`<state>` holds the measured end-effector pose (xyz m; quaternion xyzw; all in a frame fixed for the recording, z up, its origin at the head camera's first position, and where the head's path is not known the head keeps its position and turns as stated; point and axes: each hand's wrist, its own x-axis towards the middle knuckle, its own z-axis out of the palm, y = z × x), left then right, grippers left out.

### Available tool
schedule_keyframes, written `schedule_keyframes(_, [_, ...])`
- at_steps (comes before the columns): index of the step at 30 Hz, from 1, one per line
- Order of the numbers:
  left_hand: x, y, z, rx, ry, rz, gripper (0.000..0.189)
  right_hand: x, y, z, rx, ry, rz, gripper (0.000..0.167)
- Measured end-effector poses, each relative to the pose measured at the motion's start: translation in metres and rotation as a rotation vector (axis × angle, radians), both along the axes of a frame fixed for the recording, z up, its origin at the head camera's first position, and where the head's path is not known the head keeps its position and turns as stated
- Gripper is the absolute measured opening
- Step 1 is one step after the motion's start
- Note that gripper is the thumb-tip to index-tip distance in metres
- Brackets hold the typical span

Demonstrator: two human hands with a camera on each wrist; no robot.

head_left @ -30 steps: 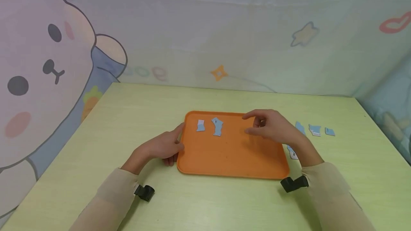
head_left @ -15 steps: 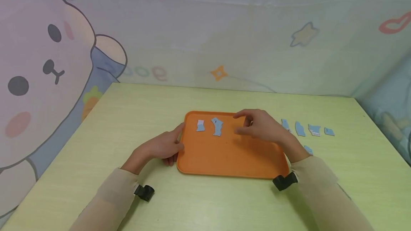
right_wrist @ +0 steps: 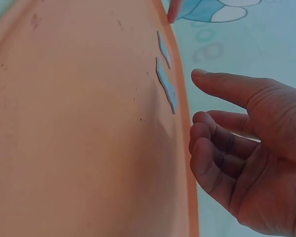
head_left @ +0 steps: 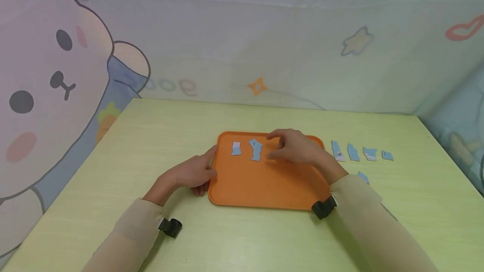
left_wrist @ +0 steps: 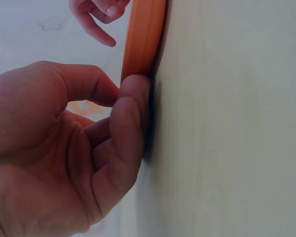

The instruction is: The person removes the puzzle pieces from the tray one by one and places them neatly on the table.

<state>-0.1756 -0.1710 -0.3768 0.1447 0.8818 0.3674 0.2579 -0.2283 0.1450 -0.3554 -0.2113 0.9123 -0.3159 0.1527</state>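
Note:
An orange tray point(head_left: 245, 186) lies on the table. My left hand point(head_left: 190, 172) holds its left edge, with thumb and index finger at the rim; the left wrist view shows bent fingers point(left_wrist: 126, 133) against the tray's side. Two flat light-blue puzzle pieces lie in the tray: a small pink-and-blue piece point(head_left: 236, 148) and a longer piece point(head_left: 256, 150) with a dark mark. Just right of the longer piece, my right hand point(head_left: 296, 148) hovers above the tray. Its thumb and index finger are apart, the other fingers loosely bent, and nothing shows between them.
Right of the tray, several more puzzle pieces lie on the table, among them a tall piece point(head_left: 338, 151) and a small one point(head_left: 387, 155). Another piece point(head_left: 363, 177) is partly behind the right sleeve. A printed cloth point(head_left: 227, 32) hangs behind the table.
My right hand has moved left across the tray toward the longer piece, uncovering pieces on the table at right. The left hand, tray and pieces stay put.

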Motion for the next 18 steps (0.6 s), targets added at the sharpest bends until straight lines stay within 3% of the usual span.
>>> schedule_keyframes(10, [0.000,0.000,-0.002,0.008,0.000,0.004,0.084,-0.007,-0.016,-0.011,0.085,-0.032,-0.001,0.063])
schedule_keyframes(18, [0.000,0.000,-0.001,0.005,0.009,0.001,0.084,-0.009,-0.025,-0.015,0.136,0.034,0.011,0.062])
